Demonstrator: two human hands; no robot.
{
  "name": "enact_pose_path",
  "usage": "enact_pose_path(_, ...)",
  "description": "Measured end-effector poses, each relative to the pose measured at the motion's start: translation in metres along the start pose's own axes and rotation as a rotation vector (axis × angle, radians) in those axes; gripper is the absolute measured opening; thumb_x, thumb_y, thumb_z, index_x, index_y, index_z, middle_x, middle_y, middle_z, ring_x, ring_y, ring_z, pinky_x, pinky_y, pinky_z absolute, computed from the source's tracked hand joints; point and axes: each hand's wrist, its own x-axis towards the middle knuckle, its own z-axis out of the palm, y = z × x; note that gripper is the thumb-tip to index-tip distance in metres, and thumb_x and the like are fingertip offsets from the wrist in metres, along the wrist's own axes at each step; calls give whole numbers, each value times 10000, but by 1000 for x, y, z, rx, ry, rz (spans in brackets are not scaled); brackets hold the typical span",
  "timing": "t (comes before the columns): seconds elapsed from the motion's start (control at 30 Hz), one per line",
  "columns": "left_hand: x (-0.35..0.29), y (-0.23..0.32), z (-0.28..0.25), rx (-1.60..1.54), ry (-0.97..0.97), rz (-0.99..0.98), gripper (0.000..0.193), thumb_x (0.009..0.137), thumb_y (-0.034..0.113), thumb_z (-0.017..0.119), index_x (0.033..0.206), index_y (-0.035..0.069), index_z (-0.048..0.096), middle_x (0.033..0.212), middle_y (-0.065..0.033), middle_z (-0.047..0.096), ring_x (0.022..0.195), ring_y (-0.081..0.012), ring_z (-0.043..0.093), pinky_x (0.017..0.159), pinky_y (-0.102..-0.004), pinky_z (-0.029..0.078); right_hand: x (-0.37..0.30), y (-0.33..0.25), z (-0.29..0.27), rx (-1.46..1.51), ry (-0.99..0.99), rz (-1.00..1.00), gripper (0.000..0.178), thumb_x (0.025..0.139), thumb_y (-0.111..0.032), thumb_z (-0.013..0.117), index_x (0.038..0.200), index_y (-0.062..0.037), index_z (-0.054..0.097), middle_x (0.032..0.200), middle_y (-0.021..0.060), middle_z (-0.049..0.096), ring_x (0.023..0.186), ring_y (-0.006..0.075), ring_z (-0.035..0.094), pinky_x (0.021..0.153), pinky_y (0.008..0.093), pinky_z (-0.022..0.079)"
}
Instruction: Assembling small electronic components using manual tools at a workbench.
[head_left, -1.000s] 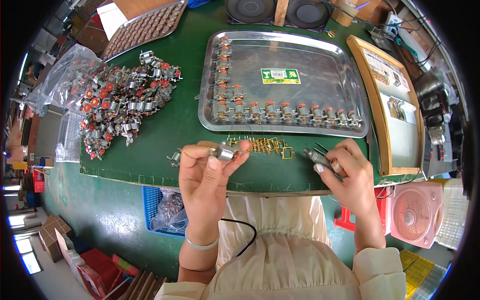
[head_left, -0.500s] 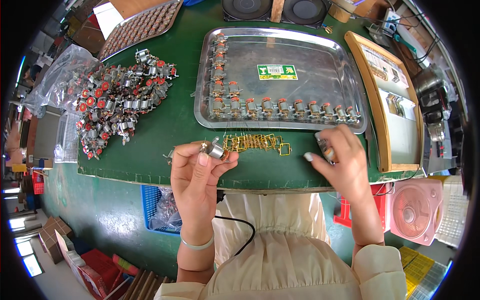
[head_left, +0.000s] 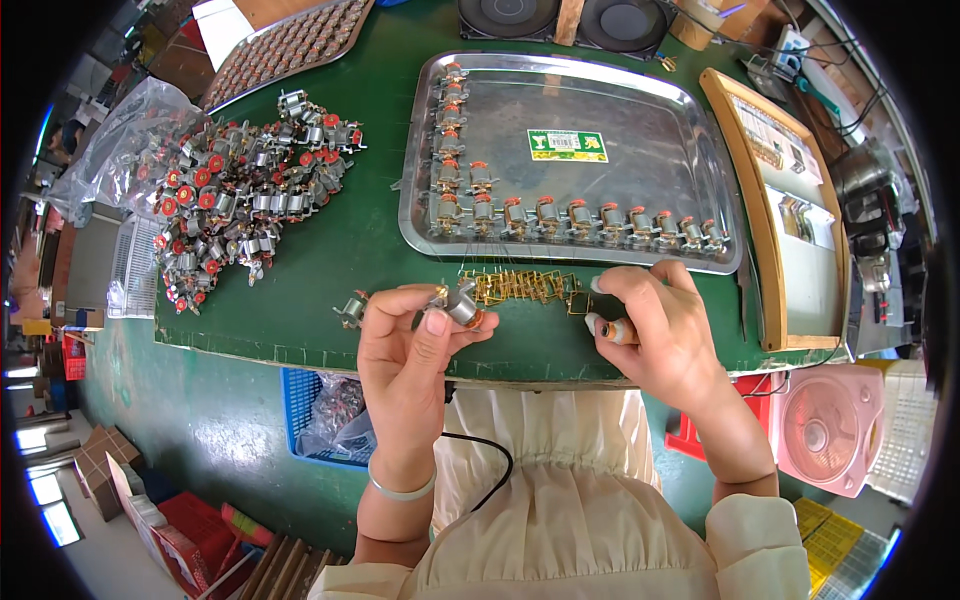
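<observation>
Head view, looking down on a green tabletop. I note my left hand raised just above the near edge, fingers pinched around a small motor, a short metal cylinder with a reddish end cap. My right hand rests on the tabletop to the right, curled around a small tool with an orange tip; what kind of tool it is I cannot tell. Its fingertips sit at the right end of a strip of brass terminals, which lies flat between the two hands, just in front of the steel tray.

Another small motor lies on the tabletop just left of the left hand. Finished-looking motors stand in a row and a column inside the tray. A loose pile of motors lies well to the left, beside a clear plastic bag. A wooden frame stands right of the tray.

Judgement on handling: the held motor looks light, rigid and smooth-sided, so it could roll or slip; best gripped across the casing, clear of the end cap and any thin leads. The brass strip appears thin and easily bent; lift it by its edge rail
</observation>
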Motion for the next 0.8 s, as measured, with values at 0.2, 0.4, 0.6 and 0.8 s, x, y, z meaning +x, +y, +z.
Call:
enact_pose_path(0.2,0,-4,3,38,-26,7,144,871,76,516,974,-9,464,883,-104,566,786,-205,610,730,-393,536,-3,-2,8,-78,-59,-20,262,551,-31,670,776,-40,536,751,67,468,529,205,476,637,327,368)
enact_pose_path(0.4,0,-5,2,51,-31,7,146,868,72,522,972,-14,465,888,-97,553,799,-195,605,726,-385,538,0,3,9,-90,-104,-55,243,528,-41,684,724,-33,541,720,72,444,530,204,467,617,316,364)
enact_pose_path(0.6,-2,-4,5,93,-125,-20,130,837,-1,541,951,-43,496,922,-100,529,810,-201,608,695,-315,547,11,-7,-16,408,-6,231,193,602,41,654,755,-50,581,812,81,531,675,195,529,633,294,418)
enact_pose_path(0.8,-2,-1,14,110,-242,-19,141,820,-49,540,958,-63,517,907,-101,517,810,-193,610,692,-277,549,17,-14,-13,1298,-106,622,136,748,50,571,859,8,504,921,81,582,835,97,555,744,235,456)
